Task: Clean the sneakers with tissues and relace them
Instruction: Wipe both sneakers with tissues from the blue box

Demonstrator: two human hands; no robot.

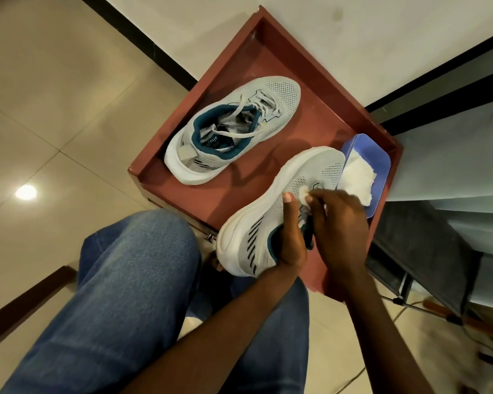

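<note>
Your left hand (289, 240) is wrapped around the heel end of the near sneaker (271, 206), thumb laid flat along its mesh side, holding it tipped on edge over the front of the red-brown table (305, 115). Your right hand (336, 220) is closed in a pinch on a small wad of tissue (304, 192), pressed to the upper just beside the lace area. Keep that left grip firm so the shoe cannot roll under the rubbing, and work the wad in short strokes along the mesh rather than scrubbing hard, since thin tissue will likely shred and leave lint in the perforations. Fresh sheets lie in the blue tissue box (373, 155), just beyond the toe, so swap when the wad greys. The far sneaker (234, 129) rests flat on the table, its laces (251, 115) loose, well apart from your hands.
</note>
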